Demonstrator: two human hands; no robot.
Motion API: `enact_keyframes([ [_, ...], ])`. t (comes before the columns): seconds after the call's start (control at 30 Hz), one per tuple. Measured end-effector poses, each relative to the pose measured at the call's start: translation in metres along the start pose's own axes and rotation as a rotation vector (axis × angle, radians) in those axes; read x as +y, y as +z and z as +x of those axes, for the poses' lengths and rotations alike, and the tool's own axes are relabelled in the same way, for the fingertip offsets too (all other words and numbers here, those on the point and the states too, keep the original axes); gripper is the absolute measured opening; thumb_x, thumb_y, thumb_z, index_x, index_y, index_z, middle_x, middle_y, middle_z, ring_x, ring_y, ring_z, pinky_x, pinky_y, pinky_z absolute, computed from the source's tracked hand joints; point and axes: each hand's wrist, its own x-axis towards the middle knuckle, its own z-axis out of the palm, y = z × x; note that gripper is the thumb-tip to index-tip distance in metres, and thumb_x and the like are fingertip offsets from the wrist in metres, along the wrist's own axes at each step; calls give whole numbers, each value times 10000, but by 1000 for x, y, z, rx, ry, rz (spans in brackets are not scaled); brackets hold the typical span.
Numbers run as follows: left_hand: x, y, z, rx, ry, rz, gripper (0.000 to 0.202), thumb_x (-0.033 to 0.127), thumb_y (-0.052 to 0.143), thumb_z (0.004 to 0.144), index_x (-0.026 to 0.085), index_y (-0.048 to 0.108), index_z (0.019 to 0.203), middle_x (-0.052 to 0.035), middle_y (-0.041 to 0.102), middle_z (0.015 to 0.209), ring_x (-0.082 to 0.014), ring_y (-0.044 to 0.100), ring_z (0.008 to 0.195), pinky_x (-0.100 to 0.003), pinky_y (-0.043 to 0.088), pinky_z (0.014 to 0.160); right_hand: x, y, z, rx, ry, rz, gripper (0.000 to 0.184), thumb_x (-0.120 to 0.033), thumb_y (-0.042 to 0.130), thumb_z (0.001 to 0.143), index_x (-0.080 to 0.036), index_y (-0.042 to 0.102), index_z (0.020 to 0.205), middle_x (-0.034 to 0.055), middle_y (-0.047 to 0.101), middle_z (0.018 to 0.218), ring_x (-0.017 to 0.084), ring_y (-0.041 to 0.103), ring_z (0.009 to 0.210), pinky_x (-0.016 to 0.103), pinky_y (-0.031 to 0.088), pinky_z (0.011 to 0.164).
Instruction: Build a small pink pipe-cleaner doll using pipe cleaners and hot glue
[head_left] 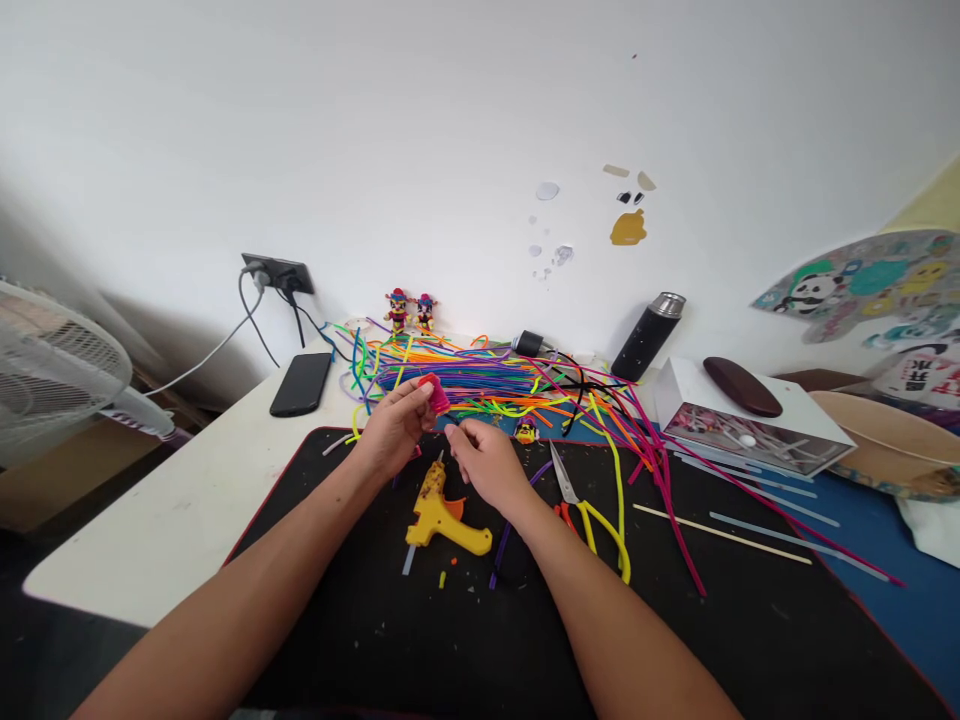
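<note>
My left hand [397,425] is closed, its thumb and fingers pinching a small red and pink fuzzy craft piece [435,395]. Just to its right, my right hand [484,460] has its fingers drawn together. A tiny dark bit shows at those fingertips, too small to name. Below both hands a yellow hot glue gun [442,515] lies on the black mat [360,620], its nozzle pointing away from me and a glue stick poking out of its back. Scissors with yellow handles [589,510] and a purple pipe cleaner [514,525] lie right of the glue gun.
Behind the hands spreads a heap of coloured pipe cleaners [465,375], with two small figures [411,312] by the wall. A phone [302,384] lies left. To the right stand a black flask [649,337] and a white box [750,420]; a wooden stick [720,533] is nearer.
</note>
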Motion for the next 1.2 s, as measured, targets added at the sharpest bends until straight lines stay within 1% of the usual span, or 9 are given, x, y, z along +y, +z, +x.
enact_keyframes([
  [0.13,0,0,-1,-4,-23,-8,299,275,953,678,178,732,854,10,674,685,-119,577,577,-236,445,527,6,2,1,-36,19,-5,251,-399,657,968,-239,620,779,-45,606,625,131,552,451,264,400,516],
  [0.2,0,-1,0,1,-31,-11,317,284,960,669,181,709,831,7,692,702,-124,609,610,-232,470,556,8,3,2,-34,6,7,136,-350,682,945,-245,653,862,-53,615,663,126,564,455,259,414,511],
  [0.27,0,-2,0,3,-38,-12,342,304,970,660,182,685,806,13,695,697,-119,617,614,-226,481,569,8,3,3,-11,-17,31,89,-339,690,937,-254,667,947,-63,604,678,127,569,454,260,425,500],
  [0.43,-1,-4,0,-3,-71,7,385,309,983,642,180,666,818,7,716,697,-137,666,638,-236,526,614,5,1,5,76,-60,159,267,-480,695,942,-241,653,1053,-68,583,700,118,564,444,260,441,474],
  [0.6,-2,-4,-2,-45,-114,41,433,288,995,609,162,698,898,-19,745,757,-164,699,668,-254,546,622,6,-2,11,140,-32,310,418,-612,699,904,-218,627,1023,-63,593,684,100,540,412,230,363,405],
  [0.73,-5,-3,-5,-141,-147,106,412,299,982,650,158,718,934,-26,751,802,-162,701,688,-251,537,621,7,-4,15,177,8,369,441,-614,711,886,-211,618,1040,-63,606,674,91,525,403,213,311,373],
  [0.9,-10,-3,-8,-262,-137,227,380,348,954,725,156,694,925,-20,727,739,-148,672,654,-244,511,614,3,-6,14,175,42,427,475,-626,741,851,-210,622,1046,-70,602,629,94,520,399,208,274,358],
  [1.07,-10,-4,-9,-283,-112,285,403,362,951,746,178,654,946,3,720,730,-139,665,639,-234,484,602,-3,-8,10,154,63,451,471,-648,759,835,-205,654,961,-65,584,596,87,492,399,208,250,352],
  [1.2,-8,-2,-10,-309,-91,307,420,375,959,747,187,641,947,10,717,724,-143,667,646,-234,478,602,-6,-8,9,137,62,485,486,-673,785,807,-211,649,872,-72,536,549,80,443,380,212,228,349],
])
